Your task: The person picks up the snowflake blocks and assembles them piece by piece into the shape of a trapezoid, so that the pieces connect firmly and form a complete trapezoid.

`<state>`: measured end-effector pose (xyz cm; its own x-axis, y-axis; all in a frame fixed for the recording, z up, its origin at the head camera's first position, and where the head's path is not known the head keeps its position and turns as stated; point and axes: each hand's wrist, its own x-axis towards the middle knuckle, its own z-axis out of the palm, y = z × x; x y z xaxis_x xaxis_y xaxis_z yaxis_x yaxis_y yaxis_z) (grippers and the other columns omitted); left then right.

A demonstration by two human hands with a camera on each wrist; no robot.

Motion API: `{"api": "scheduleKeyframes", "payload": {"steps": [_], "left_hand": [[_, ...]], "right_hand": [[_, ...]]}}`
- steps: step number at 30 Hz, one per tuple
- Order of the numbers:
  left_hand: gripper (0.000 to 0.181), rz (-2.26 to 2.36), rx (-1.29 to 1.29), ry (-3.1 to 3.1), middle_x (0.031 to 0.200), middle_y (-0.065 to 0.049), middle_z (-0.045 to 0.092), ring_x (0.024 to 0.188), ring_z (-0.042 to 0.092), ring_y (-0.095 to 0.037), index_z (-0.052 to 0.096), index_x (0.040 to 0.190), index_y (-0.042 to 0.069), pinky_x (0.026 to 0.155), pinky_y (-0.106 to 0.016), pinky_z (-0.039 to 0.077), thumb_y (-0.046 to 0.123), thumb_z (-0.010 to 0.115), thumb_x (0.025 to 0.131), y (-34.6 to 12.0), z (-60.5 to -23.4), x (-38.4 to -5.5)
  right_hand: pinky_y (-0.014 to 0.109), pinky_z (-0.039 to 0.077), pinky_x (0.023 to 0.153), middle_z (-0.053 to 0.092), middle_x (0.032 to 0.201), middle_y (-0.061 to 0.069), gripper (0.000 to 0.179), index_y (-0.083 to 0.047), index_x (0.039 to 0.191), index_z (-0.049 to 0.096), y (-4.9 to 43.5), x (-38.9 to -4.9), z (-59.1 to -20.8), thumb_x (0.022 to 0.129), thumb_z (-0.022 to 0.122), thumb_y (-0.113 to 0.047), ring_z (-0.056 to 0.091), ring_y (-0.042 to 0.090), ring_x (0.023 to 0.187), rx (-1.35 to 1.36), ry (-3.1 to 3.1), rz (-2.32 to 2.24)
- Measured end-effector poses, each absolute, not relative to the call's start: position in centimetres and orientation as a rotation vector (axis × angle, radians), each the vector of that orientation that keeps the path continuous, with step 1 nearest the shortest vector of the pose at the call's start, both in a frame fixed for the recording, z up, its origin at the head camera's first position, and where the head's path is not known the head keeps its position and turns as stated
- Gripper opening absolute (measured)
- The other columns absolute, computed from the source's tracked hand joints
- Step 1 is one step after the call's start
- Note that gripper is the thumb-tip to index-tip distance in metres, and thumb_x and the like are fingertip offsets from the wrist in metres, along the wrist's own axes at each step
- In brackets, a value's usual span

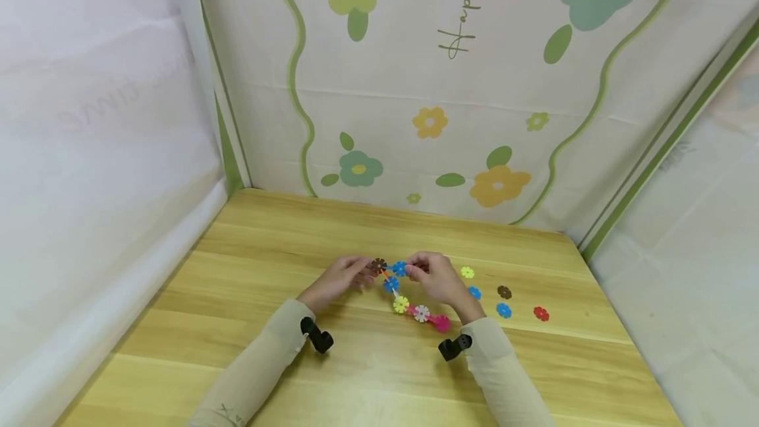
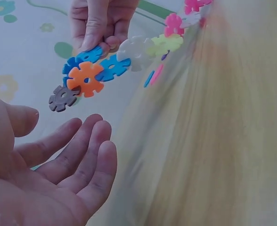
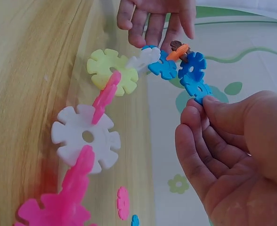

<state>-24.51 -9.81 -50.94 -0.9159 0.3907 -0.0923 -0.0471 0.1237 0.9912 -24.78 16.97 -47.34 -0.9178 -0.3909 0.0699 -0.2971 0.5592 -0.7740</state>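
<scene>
Blue disc (image 3: 198,89) pinched in our right grip (image 1: 437,277), the slotted-disc chain (image 1: 400,304) trailing from it over the table (image 1: 367,381)! Our left grip (image 1: 339,279), unclenched, hovers just beside the brown disc (image 2: 61,100); we'd best pinch lightly so nothing twists loose.

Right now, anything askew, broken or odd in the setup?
No damage I can see: the disc chain pinched in the right hand looks joined throughout. One oddity: the "Happy" lettering on the backdrop runs sideways, reading bottom to top, as if the panel hangs turned.
</scene>
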Motion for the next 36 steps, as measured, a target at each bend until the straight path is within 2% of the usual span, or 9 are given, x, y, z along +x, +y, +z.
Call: {"api": "scheduleKeyframes", "payload": {"steps": [7,11,14,16,21,25,28,32,36], "left_hand": [[0.043,1.815,0.370,2.161,0.129,-0.015,0.069,0.120,0.068,-0.030,0.062,0.138,0.000,0.107,-0.050,0.054,0.032,0.042,0.116,-10.2,-49.6,-25.3],[0.040,1.783,0.426,2.195,0.131,-0.019,0.069,0.120,0.067,-0.029,0.064,0.136,0.002,0.111,-0.056,0.051,0.031,0.046,0.115,-10.4,-48.2,-25.8],[0.035,1.716,0.511,2.251,0.131,-0.022,0.069,0.122,0.066,-0.035,0.067,0.133,0.006,0.110,-0.060,0.050,0.030,0.052,0.113,-10.4,-47.2,-26.4],[0.032,1.637,0.581,2.316,0.129,-0.020,0.071,0.122,0.067,-0.036,0.069,0.131,0.009,0.107,-0.056,0.053,0.030,0.056,0.112,-10.2,-46.6,-27.0],[0.024,1.410,0.763,2.439,0.119,-0.007,0.077,0.116,0.070,-0.034,0.075,0.123,0.014,0.097,-0.041,0.059,0.028,0.062,0.109,-8.8,-45.5,-28.9],[0.020,1.296,0.931,2.394,0.112,-0.007,0.079,0.110,0.072,-0.038,0.078,0.116,0.011,0.090,-0.036,0.060,0.024,0.065,0.107,-7.6,-45.3,-30.2],[0.018,1.201,1.048,2.352,0.105,-0.007,0.079,0.098,0.074,-0.030,0.079,0.109,0.010,0.085,-0.030,0.060,0.021,0.066,0.107,-6.8,-45.4,-30.7],[0.015,1.128,1.108,2.313,0.097,-0.002,0.079,0.080,0.069,-0.013,0.080,0.105,0.013,0.077,-0.025,0.058,0.019,0.067,0.106,-6.1,-45.5,-30.9],[0.013,1.147,1.107,2.276,0.095,-0.001,0.079,0.076,0.067,-0.009,0.080,0.104,0.013,0.075,-0.024,0.057,0.019,0.069,0.105,-5.7,-45.4,-31.0]], "right_hand": [[0.029,0.059,0.079,0.075,0.104,0.018,0.015,-0.008,0.109,0.074,17.1,-24.8,-47.4,0.108,0.061,-0.015,0.071,0.039,0.097,-0.587,2.646,-1.301],[0.029,0.059,0.079,0.075,0.104,0.020,0.015,-0.009,0.108,0.074,17.1,-24.8,-47.3,0.108,0.061,-0.015,0.070,0.041,0.098,-0.578,2.640,-1.299],[0.030,0.059,0.079,0.075,0.104,0.021,0.014,-0.009,0.107,0.074,17.1,-24.8,-47.4,0.108,0.061,-0.015,0.070,0.041,0.098,-0.579,2.640,-1.303],[0.031,0.059,0.079,0.075,0.104,0.022,0.014,-0.009,0.108,0.074,17.1,-24.8,-47.4,0.108,0.061,-0.015,0.070,0.042,0.098,-0.579,2.638,-1.306],[0.034,0.059,0.080,0.075,0.104,0.019,0.015,-0.009,0.109,0.075,17.2,-24.6,-47.2,0.108,0.061,-0.015,0.071,0.041,0.099,-0.553,2.651,-1.304],[0.034,0.059,0.080,0.076,0.105,0.018,0.015,-0.008,0.111,0.075,17.1,-24.6,-47.3,0.108,0.061,-0.014,0.071,0.041,0.099,-0.566,2.646,-1.301],[0.033,0.059,0.081,0.075,0.106,0.020,0.016,-0.007,0.112,0.075,17.1,-24.5,-47.3,0.108,0.061,-0.014,0.071,0.041,0.098,-0.591,2.637,-1.296],[0.032,0.059,0.081,0.075,0.105,0.021,0.016,-0.007,0.111,0.075,17.1,-24.6,-47.3,0.108,0.061,-0.014,0.071,0.040,0.097,-0.606,2.649,-1.287],[0.033,0.059,0.080,0.075,0.102,0.019,0.015,-0.008,0.110,0.075,17.3,-24.7,-47.2,0.108,0.061,-0.014,0.070,0.039,0.095,-0.605,2.677,-1.280]]}}
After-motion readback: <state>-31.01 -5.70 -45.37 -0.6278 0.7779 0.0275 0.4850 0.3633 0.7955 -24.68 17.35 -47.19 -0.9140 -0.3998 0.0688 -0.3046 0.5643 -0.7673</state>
